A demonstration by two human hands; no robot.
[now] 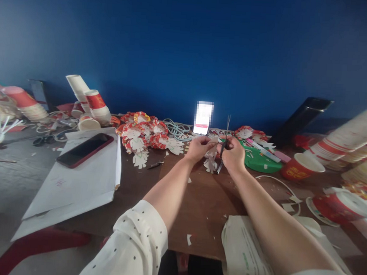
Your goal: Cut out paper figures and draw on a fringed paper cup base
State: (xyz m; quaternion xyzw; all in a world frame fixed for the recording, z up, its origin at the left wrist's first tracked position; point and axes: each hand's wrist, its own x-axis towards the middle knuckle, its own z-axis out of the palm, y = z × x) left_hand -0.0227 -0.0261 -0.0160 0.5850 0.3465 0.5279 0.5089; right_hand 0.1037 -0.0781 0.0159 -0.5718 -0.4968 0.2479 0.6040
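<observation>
My left hand (pixel 199 149) is closed in a pinch, its fingertips at a white petal-shaped paper cutout (pixel 210 163) between my hands. Part of the cutout is behind my fingers. My right hand (pixel 234 155) is closed around a slim dark tool (pixel 227 130) with two narrow points upward; whether it is tweezers or slim scissors I cannot tell. The two hands are close together above the brown table (pixel 180 195). Just beyond them a lit phone (pixel 200 128) stands upright.
Red and white paper flowers (pixel 143 131) are heaped left of my hands. A dark phone (pixel 85 150) lies on a white box (pixel 84 181). Rightward are a green piece (pixel 259 158), a red paper cup (pixel 302 166), stacked cups (pixel 351 131) and a cloth bag (pixel 248 249). Paper scraps are scattered about.
</observation>
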